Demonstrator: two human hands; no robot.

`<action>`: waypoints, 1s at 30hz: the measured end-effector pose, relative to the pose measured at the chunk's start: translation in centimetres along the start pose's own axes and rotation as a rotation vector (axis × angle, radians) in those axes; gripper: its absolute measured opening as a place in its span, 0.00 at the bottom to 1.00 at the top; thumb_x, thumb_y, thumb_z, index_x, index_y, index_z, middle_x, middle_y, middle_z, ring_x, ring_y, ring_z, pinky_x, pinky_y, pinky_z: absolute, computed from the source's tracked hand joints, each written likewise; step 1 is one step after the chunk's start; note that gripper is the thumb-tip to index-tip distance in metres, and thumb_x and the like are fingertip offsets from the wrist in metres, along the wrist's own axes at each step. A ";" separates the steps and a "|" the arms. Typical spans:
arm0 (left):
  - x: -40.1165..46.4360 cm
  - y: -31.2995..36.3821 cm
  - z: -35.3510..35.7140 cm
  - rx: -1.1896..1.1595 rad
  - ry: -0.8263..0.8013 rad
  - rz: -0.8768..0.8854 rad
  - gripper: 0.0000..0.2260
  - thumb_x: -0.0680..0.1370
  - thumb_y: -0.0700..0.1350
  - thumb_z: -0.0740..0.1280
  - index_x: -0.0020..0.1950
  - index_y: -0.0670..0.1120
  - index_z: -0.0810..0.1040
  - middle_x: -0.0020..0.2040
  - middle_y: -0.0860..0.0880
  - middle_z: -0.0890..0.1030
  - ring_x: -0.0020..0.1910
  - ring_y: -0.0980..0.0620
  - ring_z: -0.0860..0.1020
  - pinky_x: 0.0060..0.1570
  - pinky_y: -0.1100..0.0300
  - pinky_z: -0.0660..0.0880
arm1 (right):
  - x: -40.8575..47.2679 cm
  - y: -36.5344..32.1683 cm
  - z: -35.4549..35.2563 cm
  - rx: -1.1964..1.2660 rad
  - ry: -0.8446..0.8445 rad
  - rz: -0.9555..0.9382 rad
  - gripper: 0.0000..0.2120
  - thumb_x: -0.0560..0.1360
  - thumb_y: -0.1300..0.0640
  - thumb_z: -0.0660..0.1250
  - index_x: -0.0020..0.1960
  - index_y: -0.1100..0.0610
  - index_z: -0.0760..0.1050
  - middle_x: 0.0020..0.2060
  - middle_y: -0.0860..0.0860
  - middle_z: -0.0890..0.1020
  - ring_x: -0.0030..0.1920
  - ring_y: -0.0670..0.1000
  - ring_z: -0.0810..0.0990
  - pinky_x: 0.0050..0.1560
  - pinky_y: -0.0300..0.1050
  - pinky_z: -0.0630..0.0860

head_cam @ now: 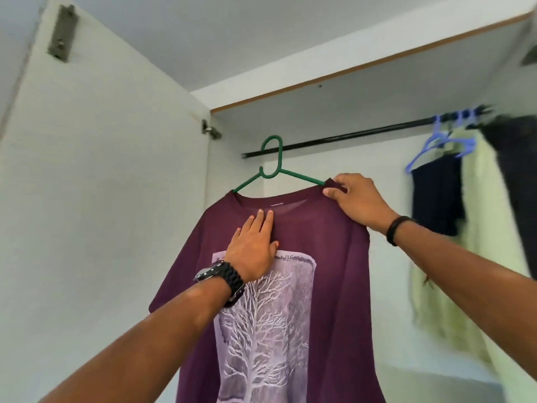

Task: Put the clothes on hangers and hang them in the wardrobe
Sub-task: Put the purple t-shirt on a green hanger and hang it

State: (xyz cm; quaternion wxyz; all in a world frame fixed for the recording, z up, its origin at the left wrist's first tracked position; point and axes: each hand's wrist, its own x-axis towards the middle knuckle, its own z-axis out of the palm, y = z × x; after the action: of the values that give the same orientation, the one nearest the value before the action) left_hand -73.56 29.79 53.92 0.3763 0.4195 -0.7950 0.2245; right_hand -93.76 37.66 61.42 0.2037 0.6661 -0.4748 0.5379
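Left hand [252, 248] flat on maroon T-shirt [334, 257]; right hand [356, 199] pinches its collar edge.

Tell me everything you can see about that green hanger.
The green hanger looks like thin plastic, with a rounded hook on top and a small loop where hook meets arms. Its hook crosses the black rail at the left end; whether it rests on it is unclear. The arms slope down into the neck of a maroon T-shirt, which hides their ends. The right hand pinches the shirt's shoulder over one arm; the left hand lies flat on the chest.
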 end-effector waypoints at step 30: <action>43.5 29.4 27.8 -0.846 0.040 0.379 0.26 0.82 0.51 0.54 0.78 0.48 0.51 0.75 0.42 0.61 0.73 0.41 0.61 0.72 0.47 0.58 | 21.4 37.4 -10.8 -0.613 0.590 -0.002 0.09 0.73 0.67 0.61 0.52 0.61 0.76 0.44 0.56 0.78 0.44 0.54 0.75 0.46 0.43 0.71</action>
State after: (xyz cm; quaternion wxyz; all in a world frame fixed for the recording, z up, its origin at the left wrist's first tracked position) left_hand -125.35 5.55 69.80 0.4819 0.0720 -0.8720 -0.0469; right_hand -131.91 19.78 75.57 0.5201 0.3927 -0.5334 0.5392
